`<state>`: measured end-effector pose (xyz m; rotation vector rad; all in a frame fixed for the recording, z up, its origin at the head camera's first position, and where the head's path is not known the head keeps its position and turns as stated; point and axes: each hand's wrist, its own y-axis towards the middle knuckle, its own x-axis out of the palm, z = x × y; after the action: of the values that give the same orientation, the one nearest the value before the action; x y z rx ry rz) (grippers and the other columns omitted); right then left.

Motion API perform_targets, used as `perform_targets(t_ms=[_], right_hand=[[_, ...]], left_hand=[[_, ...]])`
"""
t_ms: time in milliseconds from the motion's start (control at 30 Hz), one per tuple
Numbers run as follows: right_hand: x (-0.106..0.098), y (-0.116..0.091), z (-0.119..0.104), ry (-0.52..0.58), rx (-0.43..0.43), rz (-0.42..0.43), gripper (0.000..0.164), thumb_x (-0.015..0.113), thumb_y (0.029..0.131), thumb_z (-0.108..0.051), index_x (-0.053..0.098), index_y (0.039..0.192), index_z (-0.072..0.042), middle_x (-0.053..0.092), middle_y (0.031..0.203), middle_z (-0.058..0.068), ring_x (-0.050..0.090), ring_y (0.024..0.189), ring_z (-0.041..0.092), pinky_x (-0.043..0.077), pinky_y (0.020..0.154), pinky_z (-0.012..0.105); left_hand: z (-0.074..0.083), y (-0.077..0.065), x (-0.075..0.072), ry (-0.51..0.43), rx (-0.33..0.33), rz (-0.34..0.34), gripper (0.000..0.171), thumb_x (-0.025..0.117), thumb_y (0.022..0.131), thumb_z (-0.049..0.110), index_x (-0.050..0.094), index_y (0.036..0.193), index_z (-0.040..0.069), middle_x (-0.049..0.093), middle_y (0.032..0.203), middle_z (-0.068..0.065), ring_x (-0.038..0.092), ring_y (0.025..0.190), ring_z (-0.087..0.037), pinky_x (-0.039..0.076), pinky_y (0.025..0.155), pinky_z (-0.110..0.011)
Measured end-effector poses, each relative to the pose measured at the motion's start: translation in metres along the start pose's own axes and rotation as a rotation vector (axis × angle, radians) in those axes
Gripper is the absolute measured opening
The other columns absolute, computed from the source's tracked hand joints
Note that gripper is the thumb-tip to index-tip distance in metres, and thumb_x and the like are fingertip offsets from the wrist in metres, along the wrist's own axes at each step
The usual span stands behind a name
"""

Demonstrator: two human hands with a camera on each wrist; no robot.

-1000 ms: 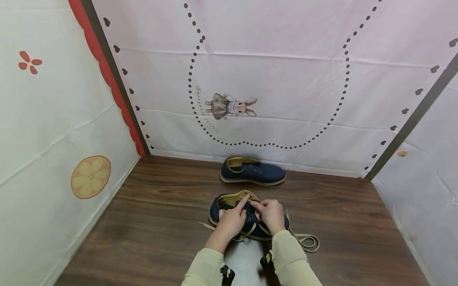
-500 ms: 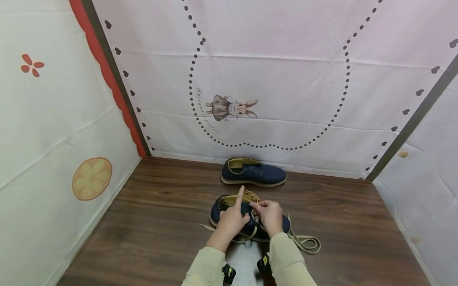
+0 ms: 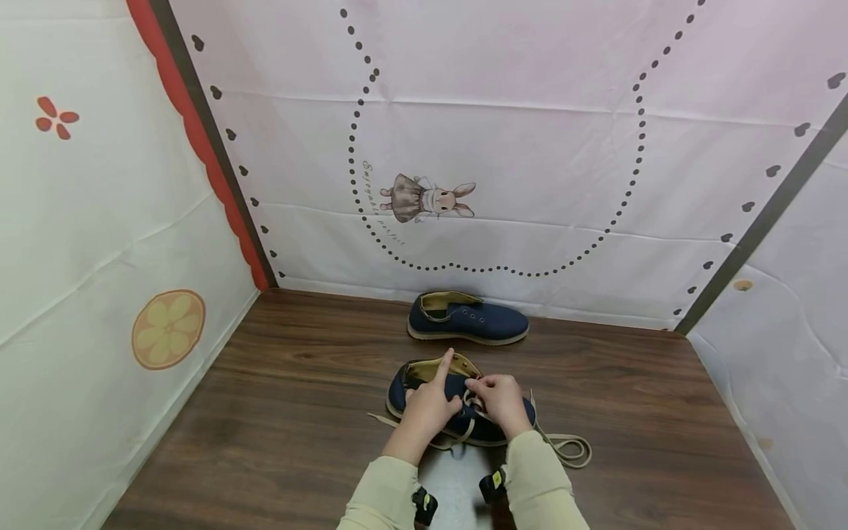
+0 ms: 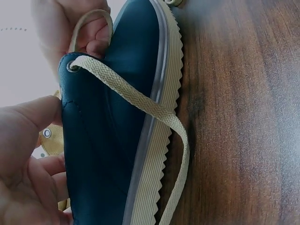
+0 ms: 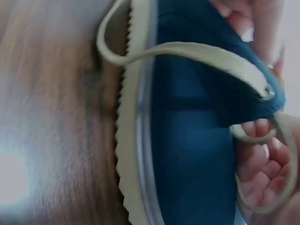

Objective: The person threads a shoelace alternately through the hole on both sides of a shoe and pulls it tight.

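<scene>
The nearer navy shoe (image 3: 515,433) has a tan lining and tan sole, and lies sideways on the floor. My left hand (image 3: 424,409) is at its opening, index finger pointing up and away, thumb and other fingers bent at the edge of the near eyelet flap (image 4: 89,108). Its fingertips are partly hidden behind that flap. Opposite, my right hand (image 3: 501,401) pinches the tan shoelace (image 5: 206,52) over the lacing area by the far flap. One stretch of lace passes through a metal eyelet (image 4: 72,66) and hangs over the sole; a loop curves by my right fingers.
A second navy shoe (image 3: 486,320), with no lace in its eyelets, lies behind, close to the cloth-covered back wall (image 3: 530,184). A bundled lace end (image 3: 571,450) lies right of the nearer shoe on the brown wooden floor (image 3: 636,412). Printed cloth walls stand on both sides.
My left index finger has lifted off the far flap's lining and now points up. My right hand stays by the eyelets, shifting only slightly. Both shoes keep their places.
</scene>
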<state>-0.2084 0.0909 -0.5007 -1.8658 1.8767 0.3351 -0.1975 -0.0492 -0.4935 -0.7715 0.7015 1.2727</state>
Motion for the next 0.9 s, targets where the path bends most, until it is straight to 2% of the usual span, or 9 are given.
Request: perform_targets(t_ms=[133, 200, 367, 567, 800, 900], right_hand=[[0.005, 0.0, 0.001, -0.163, -0.08, 0.035, 0.035, 0.061, 0.089, -0.032, 0.065, 0.062, -0.01, 0.048, 0.049, -0.004, 0.04, 0.045, 0.012, 0.033, 0.046, 0.026], [0.007, -0.001, 0.002, -0.18, -0.089, 0.047, 0.033, 0.061, 0.089, -0.032, 0.066, 0.064, -0.011, 0.048, 0.05, -0.004, 0.041, 0.045, 0.013, 0.033, 0.046, 0.026], [0.011, -0.001, 0.004, -0.2, -0.102, 0.069, 0.03, 0.061, 0.089, -0.034, 0.067, 0.07, -0.012, 0.049, 0.051, -0.002, 0.041, 0.044, 0.013, 0.033, 0.044, 0.027], [0.013, -0.001, 0.005, -0.18, -0.073, 0.157, 0.032, 0.06, 0.09, -0.036, 0.067, 0.07, -0.012, 0.051, 0.054, -0.002, 0.044, 0.046, 0.013, 0.036, 0.047, 0.027], [0.015, 0.0, 0.003, -0.257, -0.117, 0.124, 0.029, 0.056, 0.092, -0.033, 0.066, 0.075, -0.012, 0.05, 0.055, -0.001, 0.045, 0.047, 0.013, 0.036, 0.046, 0.028], [0.016, 0.002, 0.004, -0.211, -0.069, 0.149, 0.03, 0.056, 0.093, -0.034, 0.067, 0.076, -0.011, 0.051, 0.056, -0.001, 0.045, 0.047, 0.013, 0.036, 0.046, 0.027]], left_hand=[[-0.002, -0.001, 0.001, -0.011, -0.002, -0.001, 0.081, 0.063, 0.087, 0.025, 0.011, 0.149, 0.029, 0.049, 0.05, -0.001, 0.046, 0.045, -0.02, 0.032, 0.089, -0.056], [-0.002, -0.001, 0.002, -0.019, 0.004, 0.002, 0.081, 0.062, 0.087, 0.024, 0.011, 0.149, 0.03, 0.049, 0.05, -0.001, 0.045, 0.044, -0.019, 0.032, 0.088, -0.055], [-0.004, -0.001, 0.002, -0.031, 0.015, 0.021, 0.079, 0.062, 0.087, 0.023, 0.013, 0.149, 0.03, 0.048, 0.049, -0.001, 0.043, 0.042, -0.019, 0.033, 0.085, -0.053], [-0.003, -0.001, 0.002, -0.047, 0.037, 0.041, 0.07, 0.063, 0.088, 0.023, 0.022, 0.145, 0.024, 0.048, 0.05, 0.001, 0.044, 0.042, -0.018, 0.034, 0.083, -0.054], [-0.004, 0.0, 0.002, -0.044, 0.045, 0.062, 0.064, 0.063, 0.088, 0.022, 0.027, 0.141, 0.021, 0.047, 0.049, 0.0, 0.043, 0.041, -0.018, 0.034, 0.079, -0.05], [-0.005, 0.0, 0.002, -0.057, 0.041, 0.057, 0.059, 0.062, 0.088, 0.022, 0.03, 0.137, 0.02, 0.047, 0.049, 0.0, 0.042, 0.041, -0.018, 0.032, 0.076, -0.047]])
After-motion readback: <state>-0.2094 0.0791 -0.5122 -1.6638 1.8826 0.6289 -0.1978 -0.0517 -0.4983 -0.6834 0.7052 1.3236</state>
